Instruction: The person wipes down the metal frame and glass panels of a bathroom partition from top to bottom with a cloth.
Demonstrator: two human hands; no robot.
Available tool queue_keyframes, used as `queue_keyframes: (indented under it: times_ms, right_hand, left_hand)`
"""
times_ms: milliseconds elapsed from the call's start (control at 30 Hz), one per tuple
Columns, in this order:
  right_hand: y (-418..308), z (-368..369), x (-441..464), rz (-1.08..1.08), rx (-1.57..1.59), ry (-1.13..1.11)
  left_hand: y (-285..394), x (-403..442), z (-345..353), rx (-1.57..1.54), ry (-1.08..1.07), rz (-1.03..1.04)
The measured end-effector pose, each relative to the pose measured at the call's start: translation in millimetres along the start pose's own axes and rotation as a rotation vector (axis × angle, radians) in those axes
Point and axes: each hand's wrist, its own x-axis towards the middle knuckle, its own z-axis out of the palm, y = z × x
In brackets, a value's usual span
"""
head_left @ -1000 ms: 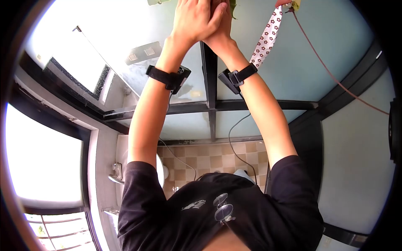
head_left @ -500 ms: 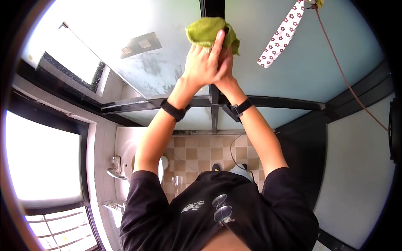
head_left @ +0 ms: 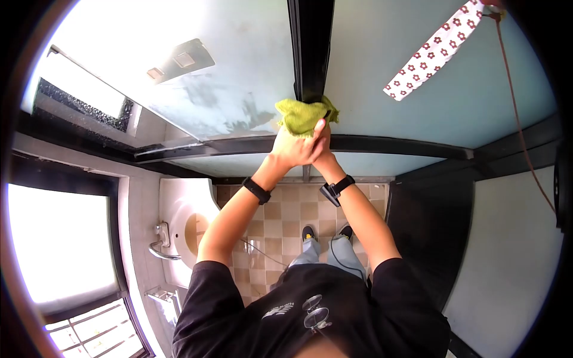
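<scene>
I hold the left hand (head_left: 290,149) and right hand (head_left: 324,143) together, both closed on the green cloth (head_left: 303,117), presumably so pressure wraps it against the dark post (head_left: 313,53). The cloth sits toward the post's near end, just beyond the crossbar (head_left: 406,144).

A long white strip printed with brownish-red flowers (head_left: 433,52) slants toward two o'clock, its upper end near a thin reddish-brown cord (head_left: 515,104). A pale flat panel edged in black (head_left: 516,256) stands at four. Beige-and-brown checked floor tiles (head_left: 290,210) lie at six. At eight, a white glossy basin (head_left: 182,200) carries a curved silver faucet (head_left: 162,232); beyond it glares a bright, black-framed window (head_left: 59,244).
</scene>
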Motion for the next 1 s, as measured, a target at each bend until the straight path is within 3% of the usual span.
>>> queue_keyframes:
  times_ms: [167, 300, 367, 567, 700, 767, 1000]
  right_hand:
    - [32.6, 23.7, -44.2, 0.092, -0.039, -0.111]
    - [49.8, 42.7, -80.2, 0.091, -0.296, -0.143]
    - [53.7, 46.8, -96.1, -0.040, -0.434, 0.068]
    - [39.0, 30.9, -95.9, -0.025, -0.404, -0.018]
    - [33.0, 23.2, -80.8, 0.118, -0.269, 0.072]
    - [5.5, 6.2, -58.3, -0.055, -0.297, 0.244]
    - [-66.9, -45.2, 39.4, -0.309, -0.247, 0.422]
  left_hand:
    - [11.3, -53.6, 33.0, -0.108, -0.146, -0.079]
    - [23.0, -86.1, 43.1, -0.197, -0.253, -0.156]
    - [29.5, -94.0, 43.6, -0.204, -0.300, -0.194]
    - [46.8, -86.7, 28.4, -0.141, -0.380, -0.270]
    - [34.6, -65.3, 9.0, -0.082, -0.277, -0.178]
    - [25.4, -50.4, -0.1, -0.059, -0.294, -0.130]
    - [-1.6, 49.8, -53.2, 0.039, -0.029, -0.023]
